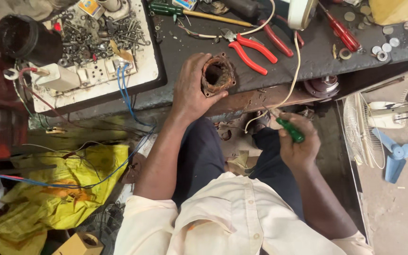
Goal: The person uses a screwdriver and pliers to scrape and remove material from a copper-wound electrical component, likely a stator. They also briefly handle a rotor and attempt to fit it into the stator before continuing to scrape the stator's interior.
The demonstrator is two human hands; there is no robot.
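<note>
At the front edge of the dark surface (308,52), toward twelve o'clock, I am clamping my left hand (190,89) around a rusty cylindrical housing (217,74), bracing it mouth-up, while my right hand (298,141) is fisting a green-handled screwdriver (290,130) at three o'clock.

The person sits at the bench, both bare forearms reaching forward out of rolled pale sleeves. The left hand (192,89) rests at the front edge of the bench, palm down and wrist bent, fingers curled around a rusty round part (217,74) with the thumb pressed against its near side. The right hand (299,140) hangs lower, off the bench and over the lap, closed in a loose fist around a green-handled tool (290,130), knuckles turned upward. The two hands are well apart, elbows tucked near the body.
</note>
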